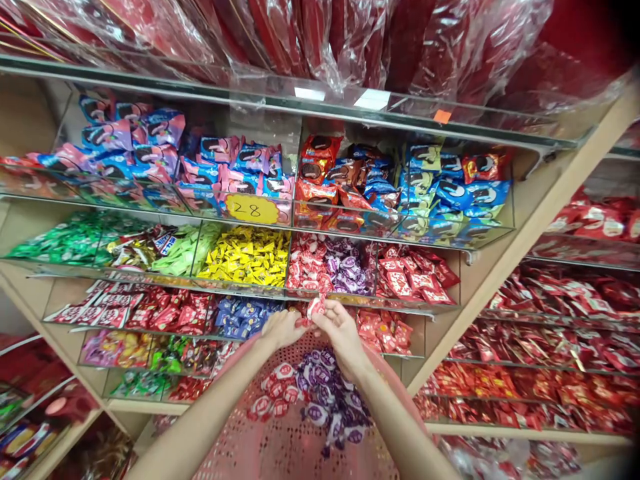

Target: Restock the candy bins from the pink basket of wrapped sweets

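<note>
Just above a pink perforated basket (270, 450), my two hands meet at a red-and-white twist-wrapped candy (316, 308). My right hand (343, 333) pinches it between thumb and fingers. My left hand (281, 331) is closed at the candy's lower left, its fingertips on the red twisted wrapper end. Inside the basket lie red-and-white wrapped candies (280, 390) on the left and a larger heap of purple-and-white ones (333, 393) on the right. Straight ahead, a shelf bin holds red-and-white candies (306, 260) beside purple ones (353, 267).
Glass-fronted shelves hold yellow packets (245, 257), green packets (63, 237) and blue cookie packs (453, 190). A yellow tag (253, 209) reads 28. A slanting wooden upright (520, 250) stands to the right, with red packets (540, 340) beyond. Plastic-wrapped red items (280, 40) hang over the top shelf.
</note>
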The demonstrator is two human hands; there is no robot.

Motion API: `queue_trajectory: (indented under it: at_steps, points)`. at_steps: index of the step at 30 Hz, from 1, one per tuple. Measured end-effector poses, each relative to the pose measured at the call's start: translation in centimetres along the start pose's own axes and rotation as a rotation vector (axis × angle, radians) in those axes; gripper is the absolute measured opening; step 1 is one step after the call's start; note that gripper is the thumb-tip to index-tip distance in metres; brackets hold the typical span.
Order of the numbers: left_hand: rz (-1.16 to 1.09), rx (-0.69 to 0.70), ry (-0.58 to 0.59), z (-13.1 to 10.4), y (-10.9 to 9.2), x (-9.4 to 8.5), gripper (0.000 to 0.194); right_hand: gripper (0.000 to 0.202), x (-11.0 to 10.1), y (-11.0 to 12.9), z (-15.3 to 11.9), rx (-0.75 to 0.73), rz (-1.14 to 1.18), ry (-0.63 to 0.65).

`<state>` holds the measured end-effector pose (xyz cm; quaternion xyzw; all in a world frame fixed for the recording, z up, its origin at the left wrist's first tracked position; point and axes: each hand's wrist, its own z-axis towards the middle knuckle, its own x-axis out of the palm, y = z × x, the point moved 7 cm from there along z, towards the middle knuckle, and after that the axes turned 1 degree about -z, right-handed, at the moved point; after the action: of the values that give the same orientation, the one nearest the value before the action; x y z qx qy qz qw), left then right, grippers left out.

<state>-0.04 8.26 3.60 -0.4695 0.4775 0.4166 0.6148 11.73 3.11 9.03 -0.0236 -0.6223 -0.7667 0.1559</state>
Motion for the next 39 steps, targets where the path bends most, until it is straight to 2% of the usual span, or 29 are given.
queue_trajectory:
  at_steps: [5, 10, 14, 21, 25, 27, 30, 32, 36, 39]
  points:
    - [0.017, 0.025, 0.056, 0.0, 0.3, 0.8, 0.039, 0.031, 0.4, -5.2, -1.7, 0.130, 0.017, 0.083]
    - [-0.013, -0.018, 0.024, -0.2, 1.1, 1.3, 0.047, 0.024, 1.1, -8.5, -3.1, 0.215, -0.102, 0.192]
    - [-0.023, -0.021, 0.005, -0.2, 1.1, 1.5, 0.058, 0.018, 1.9, -10.1, -4.1, 0.141, -0.340, 0.328]
    - [-0.022, 0.000, 0.006, -0.1, 0.8, 1.7, 0.067, 0.028, 2.4, -11.1, -5.4, -0.134, -0.934, 0.451]
    - [-0.043, -0.029, 0.028, -0.1, 0.6, 1.8, 0.066, 0.028, 2.9, -12.4, -6.4, -0.111, -1.170, 0.565]
    - [-0.047, -0.036, 0.036, -0.1, 0.5, 1.7, 0.066, 0.026, 3.2, -13.0, -6.7, -0.092, -1.224, 0.566]
    - [-0.045, -0.038, 0.030, -0.1, 0.4, 1.4, 0.065, 0.024, 3.7, -13.5, -6.6, -0.079, -1.115, 0.483]
    - [-0.033, -0.039, 0.016, -0.1, 0.5, 1.2, 0.064, 0.025, 4.0, -14.0, -6.3, -0.012, -0.895, 0.415]
    - [-0.017, -0.026, -0.001, -0.1, 0.4, 0.8, 0.064, 0.020, 4.5, -15.1, -6.0, 0.251, -0.290, 0.278]
    - [-0.004, -0.013, -0.008, -0.1, 0.2, 0.6, 0.065, 0.019, 4.8, -15.9, -6.8, 0.513, 0.000, 0.199]
